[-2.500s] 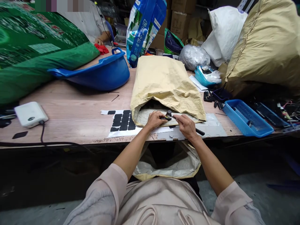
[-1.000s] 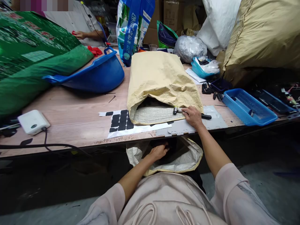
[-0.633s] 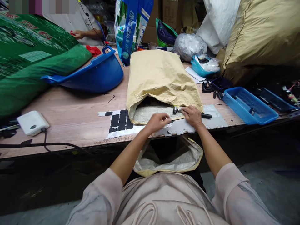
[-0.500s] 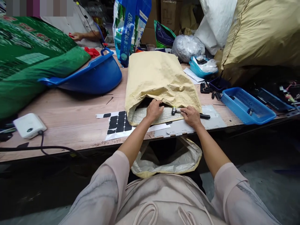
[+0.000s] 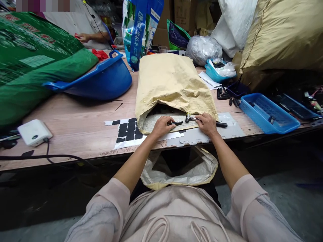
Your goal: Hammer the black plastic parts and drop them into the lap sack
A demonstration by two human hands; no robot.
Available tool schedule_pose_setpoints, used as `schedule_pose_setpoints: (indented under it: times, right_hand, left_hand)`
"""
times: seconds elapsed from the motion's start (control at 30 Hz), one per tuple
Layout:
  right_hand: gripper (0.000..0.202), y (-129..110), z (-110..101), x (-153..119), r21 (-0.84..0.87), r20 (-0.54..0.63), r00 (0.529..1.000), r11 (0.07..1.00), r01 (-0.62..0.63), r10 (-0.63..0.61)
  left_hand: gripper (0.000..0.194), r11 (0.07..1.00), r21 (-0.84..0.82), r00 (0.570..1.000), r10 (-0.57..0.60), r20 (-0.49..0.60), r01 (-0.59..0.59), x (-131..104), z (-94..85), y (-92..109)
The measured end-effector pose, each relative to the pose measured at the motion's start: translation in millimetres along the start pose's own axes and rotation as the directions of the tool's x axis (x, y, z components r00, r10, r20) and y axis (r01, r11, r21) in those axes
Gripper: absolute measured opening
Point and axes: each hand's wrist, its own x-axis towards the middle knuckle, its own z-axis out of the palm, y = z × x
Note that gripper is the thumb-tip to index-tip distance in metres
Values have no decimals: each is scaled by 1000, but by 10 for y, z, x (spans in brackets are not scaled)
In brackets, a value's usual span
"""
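A yellow woven sack point(image 5: 169, 74) lies on the table with its open mouth toward me. At the mouth, my left hand point(image 5: 163, 127) pinches a slim black piece point(image 5: 178, 123) over the sack's pale lining. My right hand point(image 5: 207, 124) is closed around the handle of a small hammer point(image 5: 188, 118), its metal head pointing left and its black grip end sticking out to the right. Under the sack's edge are a grey board point(image 5: 230, 126) and a white sheet with black rounded squares point(image 5: 130, 129).
A blue basin point(image 5: 101, 82) and a green sack point(image 5: 50, 70) stand at the left, near a white box point(image 5: 34, 132). At the right is a blue basket point(image 5: 267, 114). Below the table edge an open sack point(image 5: 202, 181) hangs before me. Across the table sits a person point(image 5: 88, 37).
My left hand has come out of the sack's mouth, a little toward me and left, and a black piece now shows in its fingers. My right hand has hardly moved.
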Motion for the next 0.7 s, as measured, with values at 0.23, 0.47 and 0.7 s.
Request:
schedule_pose_setpoints:
  times: [0.23,0.47,0.7]
  right_hand:
    - [28,-12,-79,-1,53,-24,1000,999,11,-9]
    - [38,-469,-207,-75,157,-55,998,988,-8,17]
    - [37,-840,-182,-80,144,-52,998,989,43,-36]
  left_hand:
    - [20,987,-150,998,-63,-20,59,-52,48,-74]
    - [23,968,-227,993,-117,-12,111,-25,65,-88]
    - [21,961,-253,992,-122,-22,112,-27,65,-45]
